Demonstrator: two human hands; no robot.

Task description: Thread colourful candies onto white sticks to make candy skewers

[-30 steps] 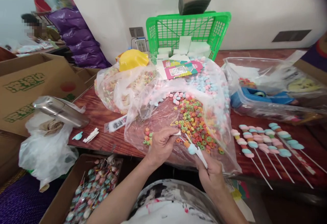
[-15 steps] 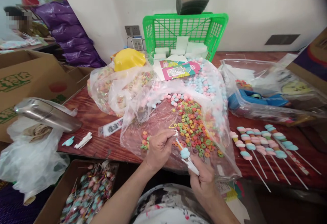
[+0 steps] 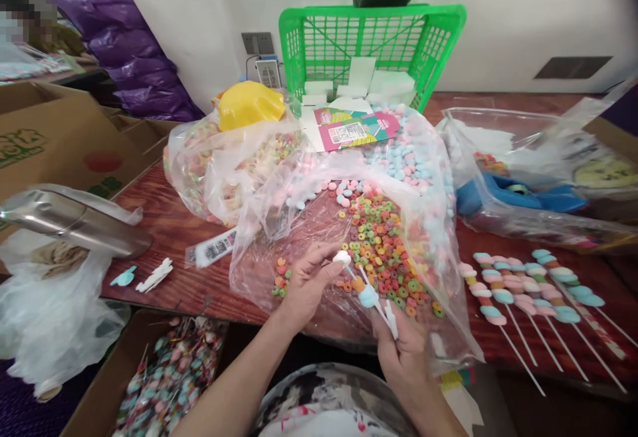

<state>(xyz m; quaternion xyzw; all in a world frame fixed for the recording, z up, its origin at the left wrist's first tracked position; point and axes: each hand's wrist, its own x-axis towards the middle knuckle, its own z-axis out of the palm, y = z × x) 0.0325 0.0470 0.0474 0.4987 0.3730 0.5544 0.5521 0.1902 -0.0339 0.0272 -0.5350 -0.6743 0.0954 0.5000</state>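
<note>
My left hand pinches a white candy piece at the upper tip of a thin stick. On that stick sit an orange ring and a light blue candy. My right hand is closed around the lower stick and several other white sticks. Both hands are over a clear plastic sheet with many colored cereal rings. Pink and blue candies lie behind them. Finished-looking candy skewers rest on the table at the right.
A green basket stands at the back, with a clear tub to the right. At the left are a steel flask, a cardboard box and a person. Below is a box of wrapped candies.
The white piece now shows at the stick's tip in my left hand, and an orange ring is visible above the blue candy. The camera view has shifted slightly.
</note>
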